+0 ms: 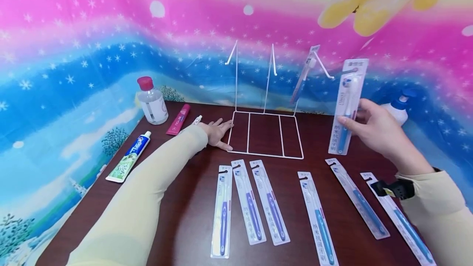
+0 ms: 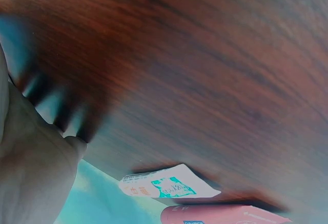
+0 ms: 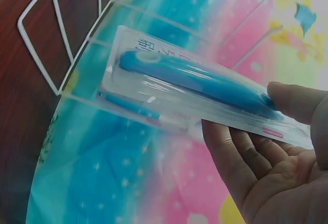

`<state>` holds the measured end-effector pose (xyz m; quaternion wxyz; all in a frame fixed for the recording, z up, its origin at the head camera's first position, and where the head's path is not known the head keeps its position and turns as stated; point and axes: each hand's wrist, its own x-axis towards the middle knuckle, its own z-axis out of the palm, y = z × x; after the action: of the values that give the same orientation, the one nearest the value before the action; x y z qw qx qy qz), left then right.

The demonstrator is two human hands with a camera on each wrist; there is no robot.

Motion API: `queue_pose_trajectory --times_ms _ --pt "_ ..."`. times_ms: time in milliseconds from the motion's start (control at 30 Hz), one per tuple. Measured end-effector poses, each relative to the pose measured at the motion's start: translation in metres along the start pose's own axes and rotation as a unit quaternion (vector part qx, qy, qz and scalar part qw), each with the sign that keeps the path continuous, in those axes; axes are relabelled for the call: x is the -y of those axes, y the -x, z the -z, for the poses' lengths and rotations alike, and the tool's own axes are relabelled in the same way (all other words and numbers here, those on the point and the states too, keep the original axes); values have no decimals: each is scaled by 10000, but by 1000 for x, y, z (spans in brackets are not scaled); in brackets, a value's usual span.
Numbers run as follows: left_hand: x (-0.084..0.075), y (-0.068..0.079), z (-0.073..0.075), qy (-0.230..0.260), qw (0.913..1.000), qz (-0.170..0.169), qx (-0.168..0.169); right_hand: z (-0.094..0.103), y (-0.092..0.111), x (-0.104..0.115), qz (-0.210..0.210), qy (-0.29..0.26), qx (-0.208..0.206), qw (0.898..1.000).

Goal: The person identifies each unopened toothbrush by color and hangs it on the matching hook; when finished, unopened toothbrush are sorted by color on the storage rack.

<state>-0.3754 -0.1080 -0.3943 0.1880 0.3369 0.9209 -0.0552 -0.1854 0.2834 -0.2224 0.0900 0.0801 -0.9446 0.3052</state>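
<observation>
My right hand (image 1: 377, 128) pinches a packaged blue toothbrush (image 1: 343, 134) between thumb and fingers, held upright to the right of the white wire rack (image 1: 248, 134). In the right wrist view the thumb lies on the clear front of the toothbrush pack (image 3: 195, 83), with fingers behind it. Another packaged toothbrush (image 1: 304, 77) hangs tilted on the rack's right hook; the left and middle hooks hold nothing. My left hand (image 1: 218, 132) rests with spread, straight fingers at the left side of the rack's base.
Three purple toothbrush packs (image 1: 249, 202) and three blue ones (image 1: 318, 216) lie in front of the rack. At left are a red-capped bottle (image 1: 153, 104), a pink tube (image 1: 179, 119), a white tube (image 2: 169, 183) and a green-blue toothpaste tube (image 1: 129, 157). Behind my right hand stands a blue-topped pump bottle (image 1: 398, 108).
</observation>
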Motion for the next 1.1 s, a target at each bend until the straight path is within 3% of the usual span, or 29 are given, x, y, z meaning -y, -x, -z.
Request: queue_pose_trajectory --times_ms 200,633,800,1100 --pt "2 -5 -1 117 9999 69 77 -18 -6 4 23 110 88 9999" --pt "-1 -15 6 44 10000 11 12 -29 -27 -7 -301 -2 188 9994" --pt "-3 -13 6 246 9995 -126 -126 -35 -49 -14 -391 -199 231 9988" --pt "1 -5 -2 405 9991 -88 -91 -59 -107 -32 -455 -578 311 9968"
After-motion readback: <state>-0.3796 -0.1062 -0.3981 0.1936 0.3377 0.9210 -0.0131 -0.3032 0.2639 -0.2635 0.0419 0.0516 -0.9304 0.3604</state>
